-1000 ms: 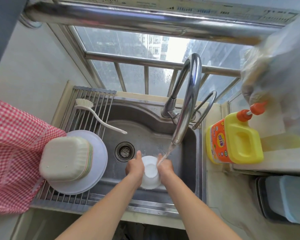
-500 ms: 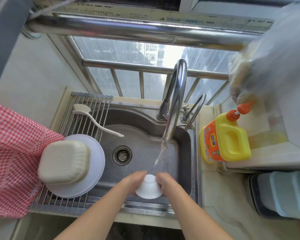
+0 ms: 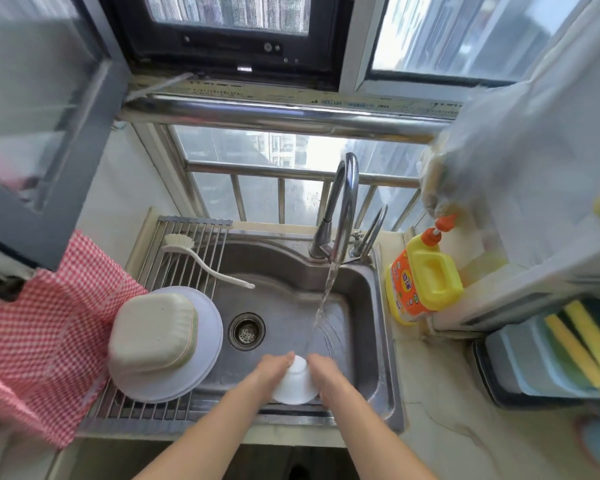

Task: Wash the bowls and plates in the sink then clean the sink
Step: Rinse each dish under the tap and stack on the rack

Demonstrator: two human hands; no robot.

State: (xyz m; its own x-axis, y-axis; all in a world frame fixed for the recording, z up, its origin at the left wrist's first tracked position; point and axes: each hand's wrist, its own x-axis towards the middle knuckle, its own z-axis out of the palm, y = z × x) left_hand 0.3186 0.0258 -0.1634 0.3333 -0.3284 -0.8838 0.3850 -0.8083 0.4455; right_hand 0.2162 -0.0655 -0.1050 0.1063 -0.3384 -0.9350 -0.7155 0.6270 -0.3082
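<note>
A small white bowl (image 3: 296, 384) is turned bottom-up over the near part of the steel sink (image 3: 371, 299). My left hand (image 3: 269, 374) holds its left side and my right hand (image 3: 326, 375) holds its right side. Water runs from the tall faucet (image 3: 343, 202) and lands on the sink floor just beyond the bowl. On the roll-up rack (image 3: 191, 244) at the left, a beige square bowl (image 3: 149, 336) lies upside down on stacked white plates (image 3: 208, 317).
A white dish brush (image 3: 201, 261) lies across the rack's far end. A red checked cloth (image 3: 42, 327) hangs at the left. A yellow detergent bottle (image 3: 425, 278) stands right of the sink, with sponges in a tray (image 3: 582, 344) further right. The drain (image 3: 246, 331) sits mid-sink.
The bowl has been turned from mouth-up under the stream to bottom-up and drawn toward the sink's near edge. The camera has tilted up, showing more window.
</note>
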